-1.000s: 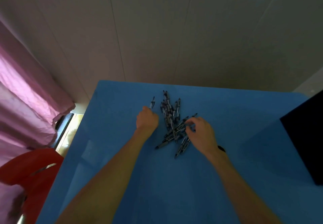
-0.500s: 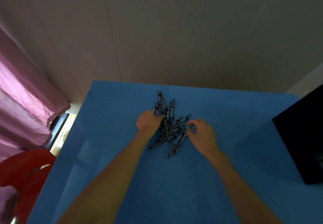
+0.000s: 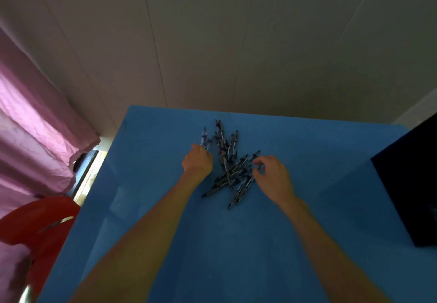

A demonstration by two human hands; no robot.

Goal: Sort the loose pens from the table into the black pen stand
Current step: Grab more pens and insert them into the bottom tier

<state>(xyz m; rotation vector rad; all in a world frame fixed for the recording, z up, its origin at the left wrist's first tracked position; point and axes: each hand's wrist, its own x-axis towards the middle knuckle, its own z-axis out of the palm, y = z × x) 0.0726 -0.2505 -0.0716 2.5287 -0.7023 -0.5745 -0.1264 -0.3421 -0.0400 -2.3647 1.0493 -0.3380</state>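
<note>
Broadly, a blue table fills the lower view, against a pale panelled wall, with a pink curtain and a red chair at its left. At the table's right edge stands a black pen stand, well apart from the pile of loose pens at the centre. The left hand is fisted around a few pens beside the pile. The right hand hovers at the pile's right side, its fingers loosely curled, nothing visibly in its grip.
</note>
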